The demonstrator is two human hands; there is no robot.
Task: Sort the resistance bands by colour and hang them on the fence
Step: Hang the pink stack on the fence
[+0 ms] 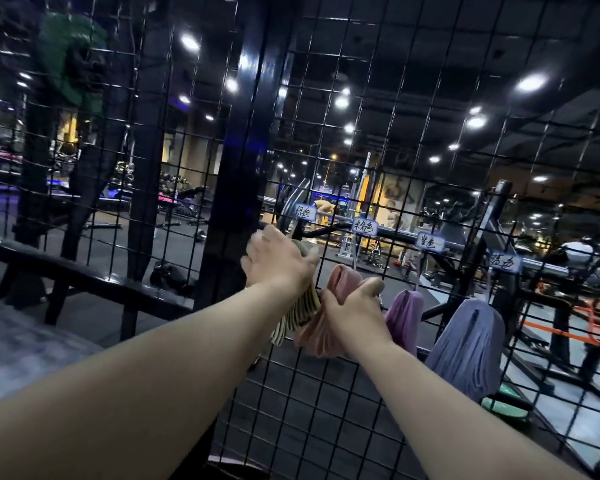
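L hand [278,260] grips green bands [300,311] at the fence [326,393] under their label [305,213] — R hand [352,303] pinches pink bands [345,278] aside, prob. for room.

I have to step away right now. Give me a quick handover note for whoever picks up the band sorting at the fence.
Left hand: closed on the top of the green bands, at the fence under the first label.
Right hand: gripping the pink bands beside them.
Done: purple bands and blue bands hang under their own labels, untouched.
Left: seat the green and pink bunches securely, let go, and check that nothing slips. No loose bands are in view, but the floor below is out of frame.
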